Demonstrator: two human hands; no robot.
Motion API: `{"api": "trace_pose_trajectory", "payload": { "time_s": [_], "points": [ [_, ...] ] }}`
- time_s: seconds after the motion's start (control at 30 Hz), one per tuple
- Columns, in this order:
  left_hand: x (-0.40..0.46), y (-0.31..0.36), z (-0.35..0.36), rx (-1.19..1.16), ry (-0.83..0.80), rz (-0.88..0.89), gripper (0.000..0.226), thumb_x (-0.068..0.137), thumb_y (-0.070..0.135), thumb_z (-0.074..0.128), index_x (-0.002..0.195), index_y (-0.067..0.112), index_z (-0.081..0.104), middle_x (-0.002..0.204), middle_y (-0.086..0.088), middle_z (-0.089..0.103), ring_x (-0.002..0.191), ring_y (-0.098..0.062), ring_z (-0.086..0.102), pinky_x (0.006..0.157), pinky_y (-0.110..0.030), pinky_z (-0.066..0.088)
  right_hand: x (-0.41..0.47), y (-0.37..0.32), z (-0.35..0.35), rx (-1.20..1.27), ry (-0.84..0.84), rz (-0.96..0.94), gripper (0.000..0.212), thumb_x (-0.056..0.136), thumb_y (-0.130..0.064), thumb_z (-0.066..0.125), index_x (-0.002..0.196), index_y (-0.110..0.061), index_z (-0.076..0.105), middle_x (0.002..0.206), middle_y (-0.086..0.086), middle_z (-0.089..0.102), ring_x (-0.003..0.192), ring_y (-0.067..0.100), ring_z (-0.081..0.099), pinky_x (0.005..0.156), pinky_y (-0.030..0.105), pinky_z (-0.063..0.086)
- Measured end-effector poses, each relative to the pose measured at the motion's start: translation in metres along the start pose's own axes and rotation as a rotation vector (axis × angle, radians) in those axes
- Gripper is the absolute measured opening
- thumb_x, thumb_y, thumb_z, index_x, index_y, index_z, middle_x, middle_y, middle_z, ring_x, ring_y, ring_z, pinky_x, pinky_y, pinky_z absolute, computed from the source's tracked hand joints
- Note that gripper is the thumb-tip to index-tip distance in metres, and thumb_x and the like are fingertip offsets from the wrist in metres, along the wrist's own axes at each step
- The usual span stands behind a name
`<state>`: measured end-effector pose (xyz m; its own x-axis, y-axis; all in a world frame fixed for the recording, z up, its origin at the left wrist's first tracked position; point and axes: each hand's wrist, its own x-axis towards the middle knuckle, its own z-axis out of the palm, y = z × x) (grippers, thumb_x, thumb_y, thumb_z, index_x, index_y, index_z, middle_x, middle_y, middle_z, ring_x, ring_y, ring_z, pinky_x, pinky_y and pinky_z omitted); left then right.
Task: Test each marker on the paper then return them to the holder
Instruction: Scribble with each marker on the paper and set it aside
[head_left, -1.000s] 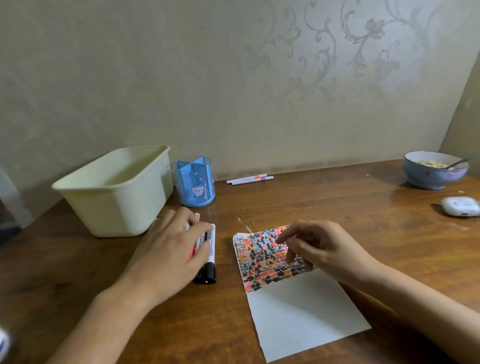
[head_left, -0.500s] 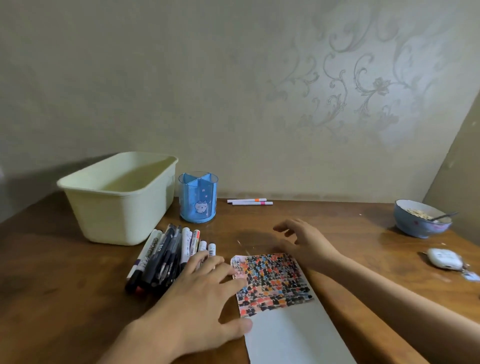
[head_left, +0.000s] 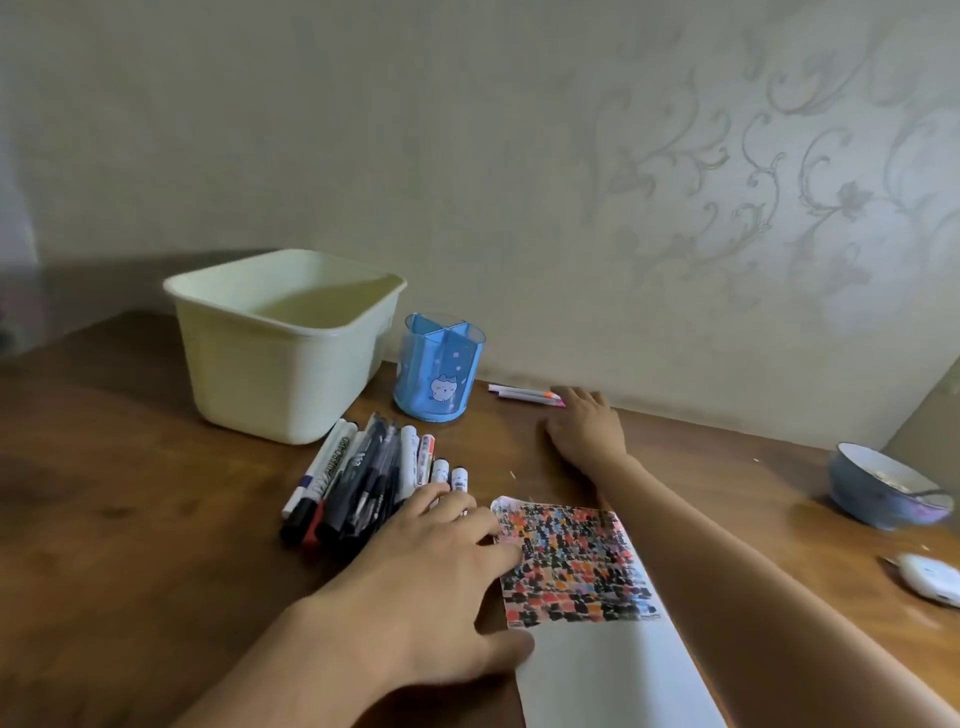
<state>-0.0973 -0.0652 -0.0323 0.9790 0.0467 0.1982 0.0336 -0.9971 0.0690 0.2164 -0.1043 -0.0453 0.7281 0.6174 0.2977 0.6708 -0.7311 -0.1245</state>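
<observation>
Right hand (head_left: 584, 426) now reached past the paper (head_left: 597, 623) to two markers (head_left: 524, 393) by the wall, fingers straight, left hand (head_left: 436, 577) still flat on paper's edge, fingers spread, marker pile (head_left: 363, 483) and holder (head_left: 439, 366) beyond.

cream plastic tub (head_left: 280, 358) by the wall, blue bowl (head_left: 883, 491) with spoon far right, small white case (head_left: 932, 578) near it, wooden table (head_left: 130, 545)

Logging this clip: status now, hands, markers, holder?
Left hand open, flat on paper edge. Right hand open, fingertips at the two markers by the wall. Marker pile on table; holder looks empty. Nothing blocking.
</observation>
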Motion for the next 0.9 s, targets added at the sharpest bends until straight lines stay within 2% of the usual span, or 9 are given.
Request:
{"api": "trace_pose_trajectory", "payload": {
  "time_s": [0.1,0.2,0.33,0.47,0.63,0.77,0.83,0.9],
  "points": [
    [0.0,0.0,0.0,-0.003,0.004,0.003,0.075,0.083,0.078,0.036,0.144,0.034,0.04,0.146,0.007,0.039,0.139,-0.018,0.021,0.12,-0.04,0.002,-0.002,0.003,0.008,0.038,0.06,0.045,0.05,0.095,-0.025,0.045,0.144,-0.023,0.047,0.147,0.004,0.051,0.135,0.031,0.04,0.105,0.042,0.037],
    [-0.001,-0.001,-0.002,-0.014,-0.006,0.007,0.073,0.085,0.076,0.038,0.144,0.034,0.04,0.147,0.007,0.038,0.139,-0.017,0.02,0.12,-0.037,0.001,-0.001,0.003,0.008,0.008,0.034,0.018,0.05,0.097,-0.026,0.041,0.147,-0.024,0.044,0.149,0.004,0.049,0.136,0.032,0.039,0.106,0.044,0.035],
    [-0.001,0.0,-0.004,-0.041,-0.009,-0.004,0.071,0.086,0.075,0.041,0.144,0.034,0.04,0.147,0.007,0.037,0.139,-0.017,0.018,0.118,-0.036,0.003,-0.002,0.005,0.009,-0.002,0.055,0.024,0.048,0.098,-0.028,0.043,0.145,-0.026,0.046,0.142,0.008,0.051,0.132,0.032,0.041,0.105,0.043,0.036],
    [-0.001,0.0,-0.003,-0.04,-0.026,-0.001,0.073,0.086,0.075,0.04,0.147,0.036,0.036,0.151,0.008,0.033,0.142,-0.016,0.015,0.121,-0.036,0.002,-0.004,0.005,0.01,-0.019,0.137,0.019,0.04,0.098,-0.032,0.046,0.138,-0.029,0.053,0.132,0.008,0.048,0.126,0.03,0.04,0.102,0.043,0.037],
    [0.0,0.0,-0.003,-0.038,-0.038,-0.003,0.073,0.086,0.075,0.04,0.148,0.037,0.034,0.153,0.008,0.031,0.142,-0.013,0.013,0.12,-0.036,0.0,-0.003,0.007,0.01,-0.013,0.152,-0.014,0.028,0.1,-0.035,0.05,0.118,-0.023,0.068,0.13,0.003,0.05,0.124,0.028,0.041,0.1,0.042,0.038],
    [-0.001,-0.001,-0.003,-0.05,-0.047,-0.008,0.073,0.086,0.076,0.04,0.148,0.039,0.034,0.154,0.013,0.029,0.143,-0.012,0.012,0.119,-0.034,0.001,-0.012,0.009,0.0,0.015,0.133,0.014,0.026,0.099,-0.037,0.055,0.115,-0.022,0.07,0.126,0.003,0.052,0.124,0.027,0.041,0.1,0.04,0.036],
    [-0.002,-0.001,-0.002,-0.067,-0.052,-0.015,0.073,0.086,0.076,0.04,0.149,0.04,0.033,0.153,0.016,0.028,0.142,-0.009,0.011,0.119,-0.033,0.001,-0.023,0.012,-0.012,0.064,0.104,0.005,0.022,0.098,-0.035,0.058,0.112,-0.023,0.07,0.12,0.003,0.056,0.12,0.026,0.044,0.096,0.039,0.037],
    [-0.003,-0.001,-0.002,-0.067,-0.056,-0.019,0.073,0.085,0.076,0.039,0.149,0.042,0.031,0.153,0.018,0.027,0.142,-0.006,0.01,0.12,-0.033,0.001,-0.039,0.016,-0.03,0.172,0.084,-0.018,0.012,0.099,-0.031,0.059,0.103,-0.024,0.067,0.106,0.001,0.06,0.105,0.023,0.051,0.082,0.035,0.04]
  ]
}}
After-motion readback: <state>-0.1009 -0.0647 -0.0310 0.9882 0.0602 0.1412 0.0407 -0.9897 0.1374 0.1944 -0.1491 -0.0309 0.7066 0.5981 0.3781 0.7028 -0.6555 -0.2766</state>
